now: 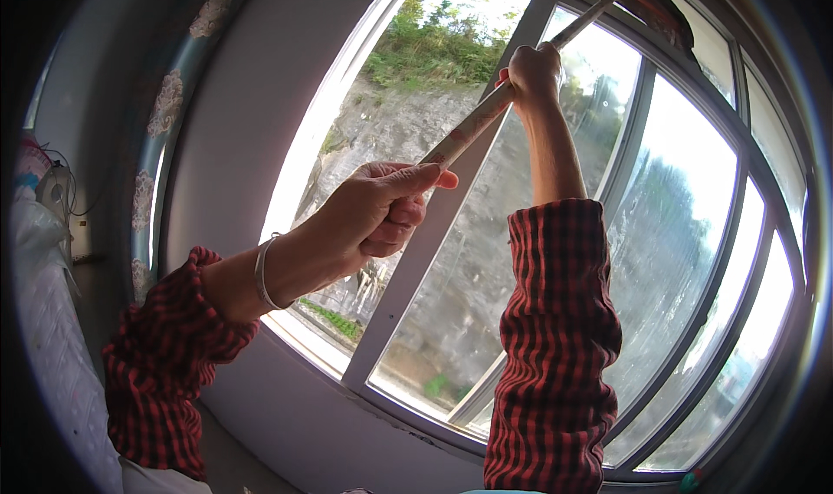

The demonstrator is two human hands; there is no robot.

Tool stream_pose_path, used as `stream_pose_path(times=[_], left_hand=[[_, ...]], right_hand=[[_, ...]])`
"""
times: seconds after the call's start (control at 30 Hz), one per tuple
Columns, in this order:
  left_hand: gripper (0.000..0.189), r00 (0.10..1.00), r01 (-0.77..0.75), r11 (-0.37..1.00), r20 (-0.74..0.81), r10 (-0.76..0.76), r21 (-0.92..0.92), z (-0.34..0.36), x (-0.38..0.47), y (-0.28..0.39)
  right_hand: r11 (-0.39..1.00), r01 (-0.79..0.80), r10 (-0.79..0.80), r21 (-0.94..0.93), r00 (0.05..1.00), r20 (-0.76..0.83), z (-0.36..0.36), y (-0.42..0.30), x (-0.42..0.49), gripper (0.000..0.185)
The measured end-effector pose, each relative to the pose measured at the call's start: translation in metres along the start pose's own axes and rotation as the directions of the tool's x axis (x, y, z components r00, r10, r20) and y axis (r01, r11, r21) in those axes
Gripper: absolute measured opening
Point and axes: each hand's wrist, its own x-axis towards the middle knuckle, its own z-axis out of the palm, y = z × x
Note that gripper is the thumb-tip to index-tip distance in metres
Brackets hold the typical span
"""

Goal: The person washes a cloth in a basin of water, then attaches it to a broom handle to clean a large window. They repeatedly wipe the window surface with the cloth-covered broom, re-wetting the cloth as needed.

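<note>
My left hand, with a silver bracelet on its wrist, grips the lower end of a pale, patterned pole. Higher up the same pole, my right hand is closed around it with the arm stretched up. The pole slants up to the right in front of a sliding window. At its upper end, a dark cloth or mop head lies over the upper window frame, partly cut off by the picture's rim. How it is fixed to the pole cannot be made out.
Smeared glass panes fill the right side. A plain wall and a flower-patterned curtain are left of the window. Pale quilted bedding or covering lies at far left, near a dangling cable.
</note>
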Motion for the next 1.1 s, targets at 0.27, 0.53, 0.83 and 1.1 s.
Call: stream_pose_path(times=[0.27, 0.53, 0.83, 1.1], left_hand=[[0.039, 0.993, 0.047, 0.994, -0.106, -0.057, -0.095, -0.041, -0.028, 0.011], [0.035, 0.986, 0.170, 0.982, 0.008, -0.169, -0.083, -0.024, -0.053, 0.005], [0.025, 0.934, 0.306, 0.949, 0.170, -0.315, 0.078, 0.040, -0.081, -0.047], [0.028, 0.849, 0.316, 0.936, 0.396, -0.351, 0.152, 0.115, -0.036, -0.071]], right_hand=[[0.995, -0.014, 0.038, -0.099, 0.969, 0.245, 0.093, 0.000, -0.022, 0.021], [0.994, 0.047, -0.016, -0.099, 0.956, 0.294, 0.070, 0.000, -0.035, 0.009], [0.987, -0.103, 0.126, -0.125, 0.974, 0.189, -0.057, -0.012, -0.097, 0.019], [0.991, -0.125, 0.127, -0.041, 0.991, 0.049, -0.183, -0.017, -0.071, 0.012]])
